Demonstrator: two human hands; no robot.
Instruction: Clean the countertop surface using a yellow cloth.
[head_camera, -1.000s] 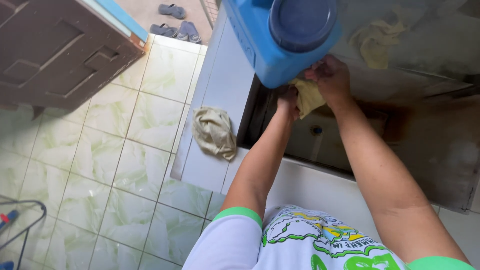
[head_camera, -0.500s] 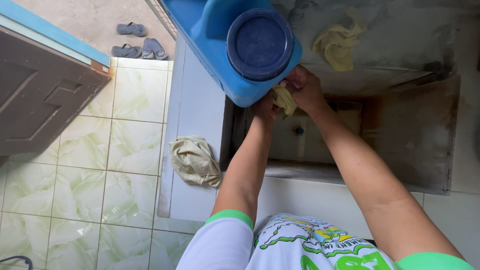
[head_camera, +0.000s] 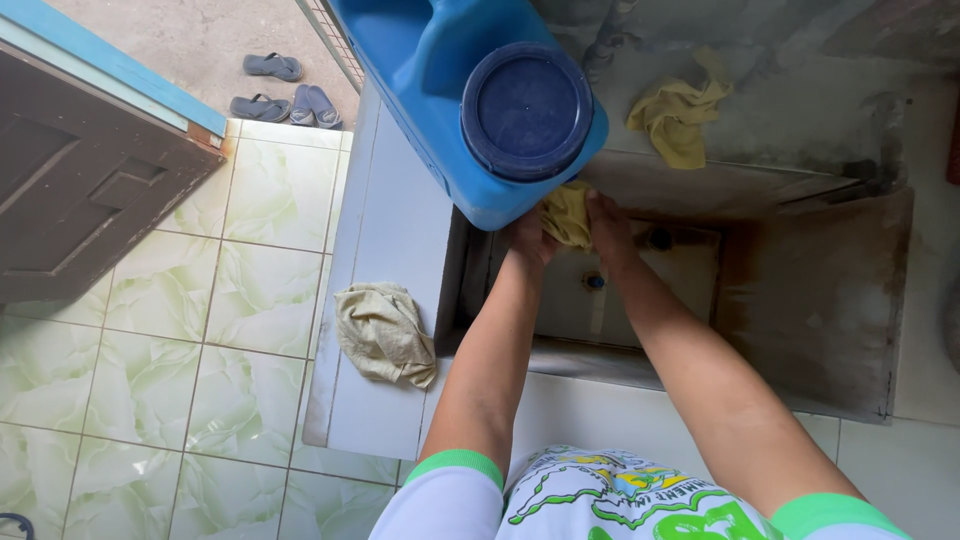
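Both my arms reach forward over a recessed, stained basin (head_camera: 800, 290). My left hand (head_camera: 528, 238) and my right hand (head_camera: 608, 225) grip a crumpled yellow cloth (head_camera: 566, 212) between them, right under the front of a big blue jerrycan (head_camera: 470, 90) with a dark blue round cap (head_camera: 527, 111). The can hides part of the cloth and my fingertips. A second yellow cloth (head_camera: 680, 115) lies on the grey ledge behind the basin.
A beige rag (head_camera: 383, 333) lies on the white tiled counter (head_camera: 385, 200) left of the basin. Green marbled floor tiles (head_camera: 150, 370) spread to the left, beside a brown door (head_camera: 80, 190). Sandals (head_camera: 285, 95) sit outside on concrete.
The view has shifted, so the jerrycan and basin sit lower and more central. My hands stay together on the yellow cloth under the can.
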